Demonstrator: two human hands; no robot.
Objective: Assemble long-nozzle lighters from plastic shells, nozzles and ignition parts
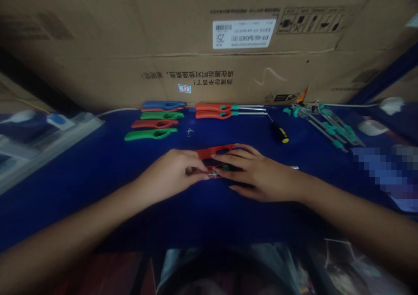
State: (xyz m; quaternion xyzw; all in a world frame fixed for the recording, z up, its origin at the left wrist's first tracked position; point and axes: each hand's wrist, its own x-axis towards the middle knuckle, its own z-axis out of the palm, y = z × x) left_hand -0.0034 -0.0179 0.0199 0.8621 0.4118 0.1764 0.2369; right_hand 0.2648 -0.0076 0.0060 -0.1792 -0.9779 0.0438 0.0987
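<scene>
Two red-orange lighter casing halves lie on the blue table in front of me. The rear casing half [206, 153] shows its finger-hole cutout. In the front casing half [213, 175] are small metallic parts and a bit of teal, partly hidden by my fingers. My left hand [181, 169] is closed in a pinch at the left end of the front half; what its fingertips hold is too small to make out. My right hand [261, 171] lies over both halves with its fingers stretched and apart. A metal rod tip [294, 167] shows past the right wrist.
Blue, green and red handle casings [152, 134] lie at the back left. Two assembled orange lighters [214, 114] are behind my hands. A black-yellow screwdriver [279, 132] and teal-and-metal rod parts [326, 123] lie right. A cardboard wall [130, 34] closes off the back.
</scene>
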